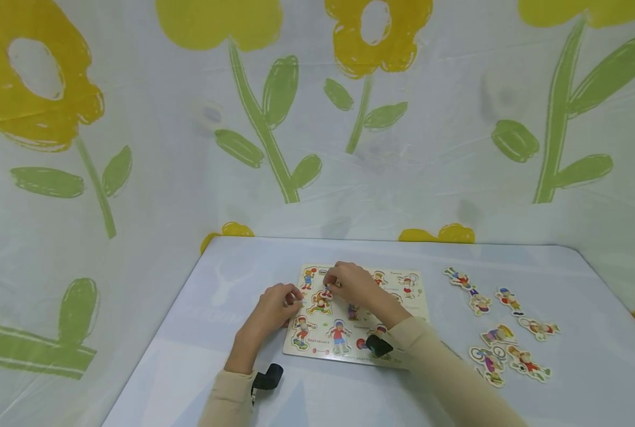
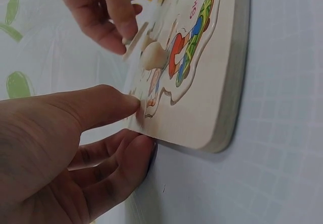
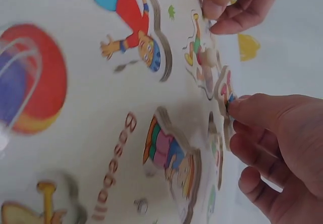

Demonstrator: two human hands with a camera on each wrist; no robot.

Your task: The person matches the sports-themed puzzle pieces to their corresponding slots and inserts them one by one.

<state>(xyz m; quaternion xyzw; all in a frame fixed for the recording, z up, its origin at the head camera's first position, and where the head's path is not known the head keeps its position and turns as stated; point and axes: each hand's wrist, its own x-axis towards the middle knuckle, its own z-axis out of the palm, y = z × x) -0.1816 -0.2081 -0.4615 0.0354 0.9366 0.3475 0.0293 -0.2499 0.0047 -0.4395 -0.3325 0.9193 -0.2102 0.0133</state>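
Note:
A wooden puzzle board (image 1: 317, 325) printed with cartoon children playing sports lies on the table. My left hand (image 1: 275, 305) grips its left edge, thumb on the face and fingers at the side and underneath, beside the skateboarder piece (image 2: 194, 40). Above the board's upper left part, my right hand (image 1: 353, 287) pinches a small flat puzzle piece (image 3: 224, 90) between thumb and fingers. That piece is tilted and partly hidden by the fingertips. Just below it sits a knobbed figure piece (image 1: 320, 303). The baseball piece (image 3: 169, 156) lies near the right hand.
Several loose puzzle pieces (image 1: 510, 299) are scattered on the table (image 1: 590, 356) right of the board, some overlapping, such as the cyclist piece (image 1: 489, 359). Behind the table hangs a white curtain (image 1: 429, 178) with yellow flowers.

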